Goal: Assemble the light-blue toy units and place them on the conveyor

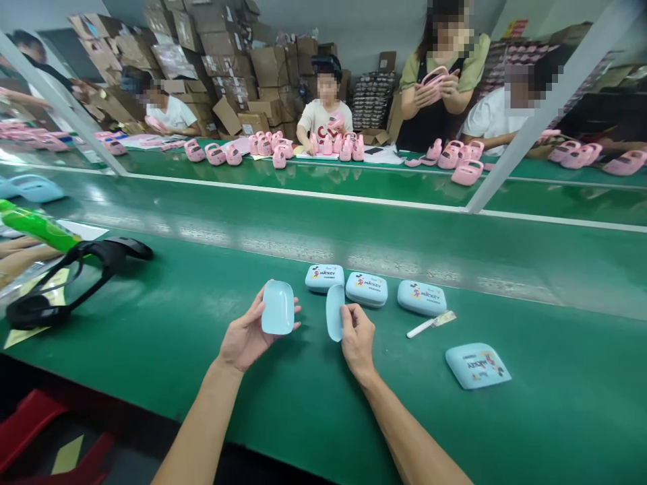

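Note:
My left hand holds a light blue plastic case half, its hollow inside facing me. In my right hand, a second light blue case half is pinched at its right edge and turned nearly edge-on. The two halves are apart, both raised over the green table. Behind them lie closed blue Mickey cases, one at the left, one in the middle and one at the right. A white-handled small blade or brush rests near the right one. Farther right lies a printed blue lid.
A black strapped headset and a green packet lie at the left, beside another person's hand. Beyond the belt, people handle pink cases. Slanted white posts rise from the line. A red stool stands lower left.

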Demonstrator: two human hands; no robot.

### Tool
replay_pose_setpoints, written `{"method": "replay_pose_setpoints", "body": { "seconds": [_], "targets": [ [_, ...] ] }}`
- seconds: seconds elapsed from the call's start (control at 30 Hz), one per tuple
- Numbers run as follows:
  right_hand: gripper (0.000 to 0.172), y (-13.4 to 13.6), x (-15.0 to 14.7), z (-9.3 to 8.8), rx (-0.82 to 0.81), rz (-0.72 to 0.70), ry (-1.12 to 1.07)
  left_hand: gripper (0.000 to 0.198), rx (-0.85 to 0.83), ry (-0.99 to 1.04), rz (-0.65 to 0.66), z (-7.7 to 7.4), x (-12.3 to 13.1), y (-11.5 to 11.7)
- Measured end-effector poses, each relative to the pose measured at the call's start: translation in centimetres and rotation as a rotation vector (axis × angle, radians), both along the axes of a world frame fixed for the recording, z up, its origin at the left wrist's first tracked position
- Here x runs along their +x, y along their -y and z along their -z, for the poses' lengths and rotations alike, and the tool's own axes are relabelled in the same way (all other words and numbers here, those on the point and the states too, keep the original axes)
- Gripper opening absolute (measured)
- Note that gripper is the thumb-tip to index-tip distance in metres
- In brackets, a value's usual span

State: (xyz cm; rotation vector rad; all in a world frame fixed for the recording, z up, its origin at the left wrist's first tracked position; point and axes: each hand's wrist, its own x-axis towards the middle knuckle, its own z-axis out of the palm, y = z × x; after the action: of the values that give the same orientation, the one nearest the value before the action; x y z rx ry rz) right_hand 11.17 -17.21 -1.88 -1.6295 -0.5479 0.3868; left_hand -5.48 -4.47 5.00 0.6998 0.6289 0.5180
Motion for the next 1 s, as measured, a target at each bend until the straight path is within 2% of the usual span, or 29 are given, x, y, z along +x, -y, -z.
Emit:
{"method": "replay_pose_setpoints", "body": {
  "seconds": [0.13,0.3,0.37,0.43,0.53,0.73,0.87,1.0],
  "targets": [
    [0.043,0.1,0.0,0.1,0.037,-0.077,-0.062,0.072,-0.050,0.084,0.082,0.4,-0.8,-0.1],
    [0.041,0.0,0.1,0.2,0.080,-0.071,-0.117,0.075,-0.072,0.112,0.100,1.1,-1.1,0.0],
    [0.039,-0.2,0.1,0.1,0.155,-0.147,-0.263,0.077,-0.065,0.117,0.100,1.4,-1.2,0.0],
    [0.036,-0.4,0.0,0.0,0.269,-0.303,-0.496,0.081,-0.038,0.116,0.098,1.6,-1.3,0.1],
    [0.031,-0.4,-0.1,-0.3,0.420,-0.494,-0.804,0.084,0.057,0.070,0.042,1.8,-1.0,0.4],
    [0.023,-0.1,0.2,-0.8,0.465,-0.561,-1.014,0.070,0.339,-0.199,-0.137,1.2,-0.2,0.9],
    [0.016,-0.2,0.6,-0.5,0.459,-0.599,-1.066,0.071,0.327,-0.199,-0.201,0.8,0.4,0.6],
    [0.020,-0.3,0.8,-0.1,0.453,-0.574,-1.042,0.061,0.249,-0.161,-0.243,0.7,1.9,0.2]
  ]
}}
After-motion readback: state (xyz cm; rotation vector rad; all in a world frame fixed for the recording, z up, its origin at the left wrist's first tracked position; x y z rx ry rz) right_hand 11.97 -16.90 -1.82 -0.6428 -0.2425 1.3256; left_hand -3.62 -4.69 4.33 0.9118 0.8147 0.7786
